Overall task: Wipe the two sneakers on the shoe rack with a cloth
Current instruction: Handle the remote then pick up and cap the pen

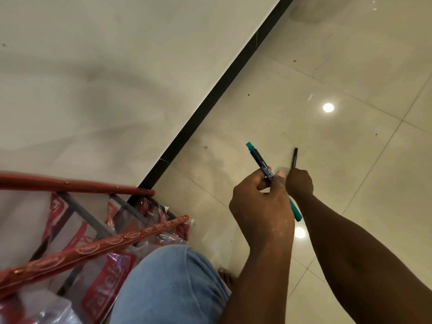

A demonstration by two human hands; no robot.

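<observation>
Trouble would fall first on the glossy cream floor tiles [327,66]: a dropped pen could roll away or leave ink there. The red-railed, grey-framed metal shoe rack [70,184] at the lower left shows only clear plastic packets with red and white print [109,274]. Neither sneaker nor any cloth is in view, so the wiping looks not yet begun, and with both hands occupied nothing can be picked up. A knee in pale blue denim [168,284] sits at the bottom centre. Both forearms reach up from the lower right, meeting right of centre. The left hand [261,206], back to the camera, curls its fingers and thumb round a dark-barrelled marker with teal ends [257,157], tilted up-left. The right hand [300,184], just behind it, is closed round a thin black pen [295,157] standing nearly upright.
</observation>
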